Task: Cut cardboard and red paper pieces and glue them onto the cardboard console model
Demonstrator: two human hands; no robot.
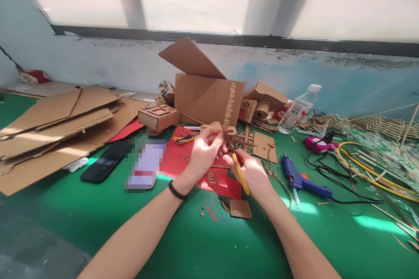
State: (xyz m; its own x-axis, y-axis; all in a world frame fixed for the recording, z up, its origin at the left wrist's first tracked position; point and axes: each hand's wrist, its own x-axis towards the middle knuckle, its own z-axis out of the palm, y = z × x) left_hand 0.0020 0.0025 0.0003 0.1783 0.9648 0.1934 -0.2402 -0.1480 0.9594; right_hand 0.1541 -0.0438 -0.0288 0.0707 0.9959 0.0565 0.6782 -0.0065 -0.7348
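Note:
My right hand point(250, 172) is closed round a yellow utility knife point(241, 176), its dark blade slanting up and away towards my left fingertips. My left hand point(206, 148), with a black beaded bracelet at the wrist, pinches a small cardboard piece point(215, 125) beside the blade; most of that piece is hidden by the fingers. Beneath both hands lies a red sheet point(176, 154) strewn with cardboard scraps. Another yellow utility knife point(186, 139) rests on the sheet, left of my fingers. Nearer to me lies a square cardboard offcut point(241, 209).
Stacked cardboard sheets point(59, 126), a black phone point(106, 161) and a second phone point(145, 165) lie left. A cardboard box point(203, 98) stands behind. To the right are a water bottle point(299, 109), a blue glue gun point(304, 181), a pink tape measure point(319, 143) and wooden sticks point(382, 122).

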